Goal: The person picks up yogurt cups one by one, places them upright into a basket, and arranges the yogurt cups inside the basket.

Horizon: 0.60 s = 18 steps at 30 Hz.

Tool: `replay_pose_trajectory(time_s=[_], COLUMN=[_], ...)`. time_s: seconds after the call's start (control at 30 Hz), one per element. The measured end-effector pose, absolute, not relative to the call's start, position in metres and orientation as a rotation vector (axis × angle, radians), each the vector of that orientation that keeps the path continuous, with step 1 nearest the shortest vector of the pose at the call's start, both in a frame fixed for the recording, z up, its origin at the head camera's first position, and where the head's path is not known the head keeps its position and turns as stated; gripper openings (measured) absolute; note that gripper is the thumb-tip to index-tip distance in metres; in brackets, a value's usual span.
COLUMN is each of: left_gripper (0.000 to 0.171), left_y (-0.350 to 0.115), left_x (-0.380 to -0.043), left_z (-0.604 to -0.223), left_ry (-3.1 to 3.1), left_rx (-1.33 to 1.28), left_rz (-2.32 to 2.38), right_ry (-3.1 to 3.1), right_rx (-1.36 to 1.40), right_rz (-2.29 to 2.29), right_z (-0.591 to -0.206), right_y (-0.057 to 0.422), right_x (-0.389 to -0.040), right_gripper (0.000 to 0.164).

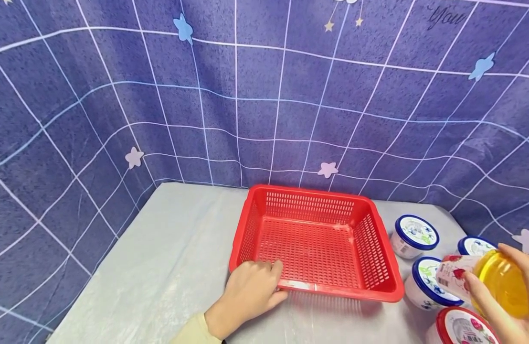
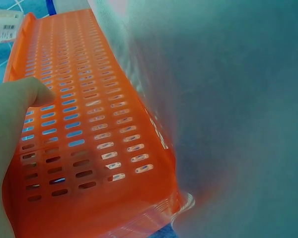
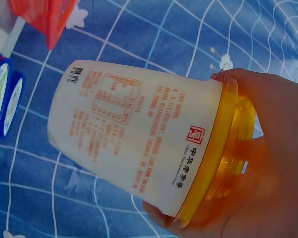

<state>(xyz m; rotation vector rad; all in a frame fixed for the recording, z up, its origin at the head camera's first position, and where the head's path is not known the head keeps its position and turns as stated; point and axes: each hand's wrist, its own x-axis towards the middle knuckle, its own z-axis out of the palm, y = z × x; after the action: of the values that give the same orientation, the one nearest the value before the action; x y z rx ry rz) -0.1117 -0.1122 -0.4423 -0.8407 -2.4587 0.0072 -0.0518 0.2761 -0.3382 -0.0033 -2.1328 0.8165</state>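
1. Gripped a white, tapered plastic tub (image 3: pixel 134 129) in the right hand (image 3: pixel 275 183), with fingers and thumb spread wide and hooked around its translucent amber plastic lid (image 1: pixel 507 289).
2. Held the tub tipped onto its side at the right of the head view, base toward a red, rectangular, slotted plastic basket (image 1: pixel 316 288).
3. Judged the tub probably light, with thin, fairly stiff walls liable to dent under a hard squeeze. Could not determine the contents.
4. Rated the smooth lid as possibly slippery. Favoured a hold across the lid's raised edge, with the upper wall as the safer alternative in case of a loose lid.
5. Curled the left hand (image 1: pixel 252 290) over the basket's near rim by the left corner, thumb against the outer wall.
6. Noted three round, pale tubs with blue lids (image 1: pixel 417 231) right of the basket, and one with a red lid (image 1: pixel 464 327) nearer, on the pale grey surface (image 1: pixel 170 248).
7. Identified the nearest blue-lidded tub and the basket's raised right wall as obstacles to low leftward travel.
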Motion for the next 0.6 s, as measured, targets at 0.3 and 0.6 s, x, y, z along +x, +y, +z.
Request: replay_pose_trajectory(time_s=[0.3, 0.6], left_gripper=[0.047, 0.048], left_y=[-0.112, -0.112], left_x=[-0.112, -0.112], left_z=[-0.442, -0.441], left_ry=[-2.48, -2.47], left_rx=[-0.845, -0.838], left_rz=[0.006, -0.013], right_ry=[-2.144, -2.19], right_rx=[0.157, 0.306], right_rz=[0.804, 0.62], right_z=[-0.328, -0.321], right_y=[0.26, 0.252], right_x=[-0.059, -0.066], right_gripper=[0.063, 0.087])
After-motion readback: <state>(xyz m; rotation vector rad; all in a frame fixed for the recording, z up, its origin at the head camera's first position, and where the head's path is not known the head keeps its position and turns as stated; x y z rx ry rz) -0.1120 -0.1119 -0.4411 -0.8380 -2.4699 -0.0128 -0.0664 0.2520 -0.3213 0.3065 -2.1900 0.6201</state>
